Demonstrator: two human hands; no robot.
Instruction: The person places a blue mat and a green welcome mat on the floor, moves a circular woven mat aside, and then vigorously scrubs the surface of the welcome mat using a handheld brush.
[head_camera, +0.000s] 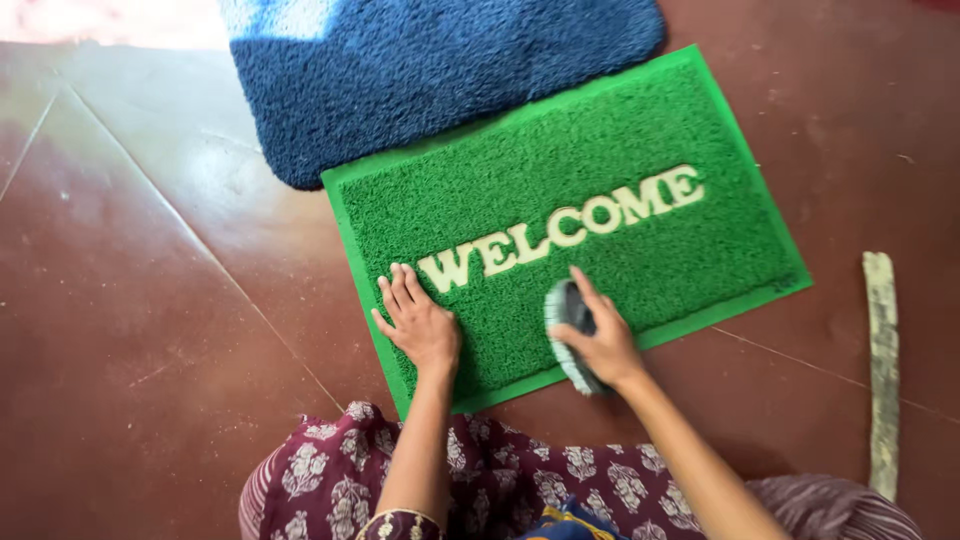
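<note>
A green doormat (600, 140) with pale raised lettering lies on the dark red floor in front of me. My left hand (418, 318) rests flat on the mat's near left part, fingers spread, holding nothing. My right hand (600, 340) grips a grey scrubbing brush (562, 312), which presses on the mat near its front edge, to the right of my left hand. Part of the brush is hidden under my fingers.
A shaggy blue rug (420, 70) lies beyond the green mat, touching its far left corner. A long pale wooden stick (882, 360) lies on the floor at the right. My patterned maroon clothing (500, 480) fills the bottom edge. Tile joints cross the red floor (130, 300).
</note>
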